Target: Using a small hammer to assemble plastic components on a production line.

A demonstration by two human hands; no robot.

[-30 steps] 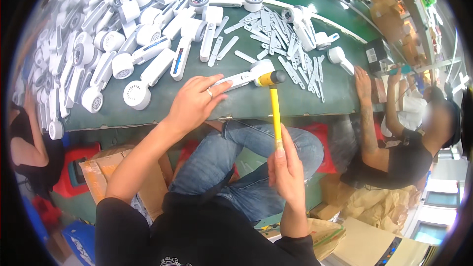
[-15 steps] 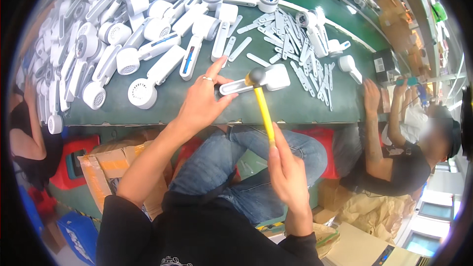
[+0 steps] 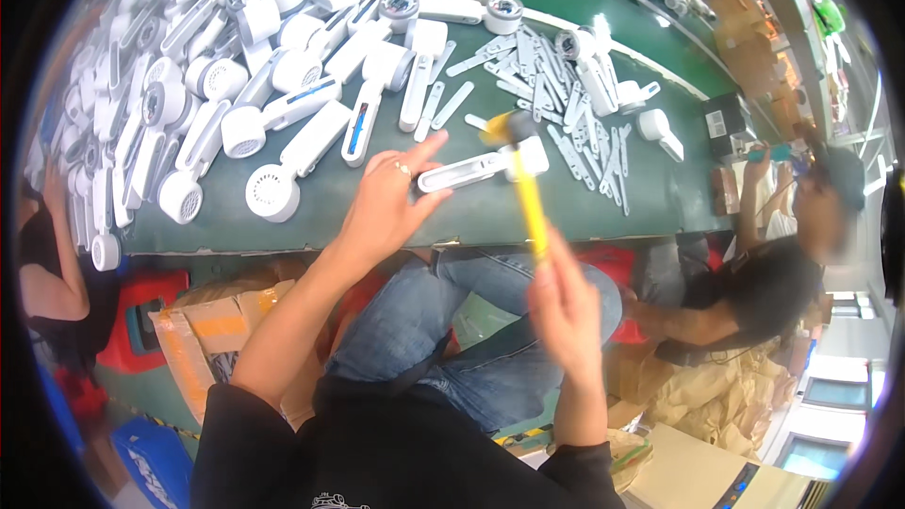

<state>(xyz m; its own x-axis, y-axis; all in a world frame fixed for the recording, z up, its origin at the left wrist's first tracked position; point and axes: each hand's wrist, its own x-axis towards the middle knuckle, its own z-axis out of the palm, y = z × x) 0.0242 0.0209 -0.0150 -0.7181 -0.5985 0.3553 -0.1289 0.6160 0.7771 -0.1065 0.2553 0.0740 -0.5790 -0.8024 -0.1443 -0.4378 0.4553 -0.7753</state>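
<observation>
Bright indoor light washes out the white parts heaped at upper left and glares off the green surface beyond the counter. Motion smears the hammer and softens the right hand. Fisheye distortion bows edges toward a black, murky rim.

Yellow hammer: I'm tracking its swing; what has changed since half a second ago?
The yellow hammer has moved right, from over the handle of the white plastic device to its round-head end. At right, a co-worker's arm has left the green table. The right hand still grips the hammer; the left hand stays at the device's handle end.
</observation>
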